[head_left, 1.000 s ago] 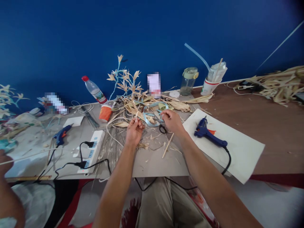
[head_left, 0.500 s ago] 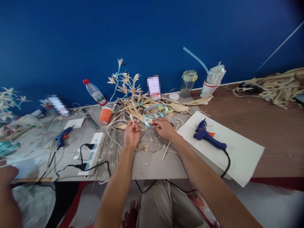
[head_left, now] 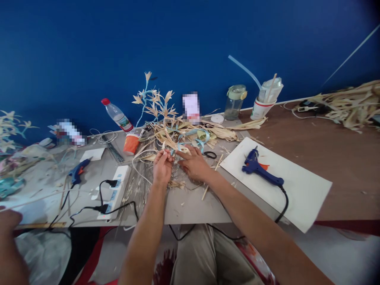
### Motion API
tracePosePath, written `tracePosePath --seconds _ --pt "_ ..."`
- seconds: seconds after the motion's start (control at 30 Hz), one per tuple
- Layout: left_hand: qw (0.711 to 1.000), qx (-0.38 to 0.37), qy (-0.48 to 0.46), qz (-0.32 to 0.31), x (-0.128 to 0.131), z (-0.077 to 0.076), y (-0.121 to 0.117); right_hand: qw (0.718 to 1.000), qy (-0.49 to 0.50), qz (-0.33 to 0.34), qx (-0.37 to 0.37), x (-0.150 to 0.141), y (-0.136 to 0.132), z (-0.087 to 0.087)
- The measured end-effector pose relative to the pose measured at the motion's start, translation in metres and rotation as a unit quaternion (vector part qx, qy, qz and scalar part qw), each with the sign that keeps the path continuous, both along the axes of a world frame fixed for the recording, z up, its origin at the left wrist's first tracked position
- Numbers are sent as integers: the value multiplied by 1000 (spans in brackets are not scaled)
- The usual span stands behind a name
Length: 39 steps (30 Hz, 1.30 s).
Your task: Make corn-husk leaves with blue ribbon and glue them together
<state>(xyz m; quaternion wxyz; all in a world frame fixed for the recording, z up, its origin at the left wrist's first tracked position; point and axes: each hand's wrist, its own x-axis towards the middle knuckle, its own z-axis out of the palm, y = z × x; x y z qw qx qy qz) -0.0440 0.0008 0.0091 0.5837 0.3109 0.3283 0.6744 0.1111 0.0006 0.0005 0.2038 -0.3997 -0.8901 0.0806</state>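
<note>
My left hand (head_left: 163, 164) is closed in a pinch over the middle of the table. A small pale husk piece, mostly hidden by the fingers, shows in it, and a bit of light blue ribbon lies at the fingertips. Just to the right, my right hand (head_left: 194, 164) has its index finger stretched toward that ribbon end, the fingers apart. Behind both hands, a curl of light blue ribbon (head_left: 204, 136) rests on a heap of dry husk strips (head_left: 168, 136). A black scissor handle (head_left: 210, 154) lies right of my right hand.
A blue glue gun (head_left: 258, 168) lies on a white board (head_left: 299, 194) at right. On the left are a second glue gun (head_left: 77, 172), a power strip (head_left: 117, 190) and thin wires. Behind stand an orange cup (head_left: 131, 144), husk flowers (head_left: 154, 103), a tilted bottle (head_left: 118, 116) and a jar (head_left: 234, 103).
My right hand has let its pinch on the ribbon open and moved left, its index finger now stretched near my left hand. The black scissor handle has come into fuller view.
</note>
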Motion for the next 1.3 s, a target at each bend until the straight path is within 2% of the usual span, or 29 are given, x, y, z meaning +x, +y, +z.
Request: tracePosePath --seconds 0.2,0.33,0.67,0.8,0.93,1.0,1.07,1.17,1.23,1.3 --pt "1000 3 6 -3 0 1 -1 999 -5 -4 -36 -5 0 -8" --pt "1000 4 15 1 1 0 -1 998 20 -21 -50 -4 1 -6" --pt "1000 -5 22 8 1 -3 1 998 -3 -30 -61 -5 0 -3" --pt "999 -5 31 9 2 -4 1 993 90 -59 -38 -2 2 -3" --pt "999 -3 33 5 2 -4 2 971 221 -80 -40 1 7 -6" --pt "999 -6 38 19 2 -5 2 952 289 -80 -69 2 10 -6" --pt "997 -13 63 41 2 -7 3 928 339 -75 -133 4 12 -4" --pt "990 -25 131 43 4 -10 2 902 361 -73 -228 7 12 0" --pt "985 -27 169 20 5 -13 2 900 359 -82 -235 9 11 1" --pt "980 -29 198 1 7 -15 1 909 350 -91 -206 10 11 1"
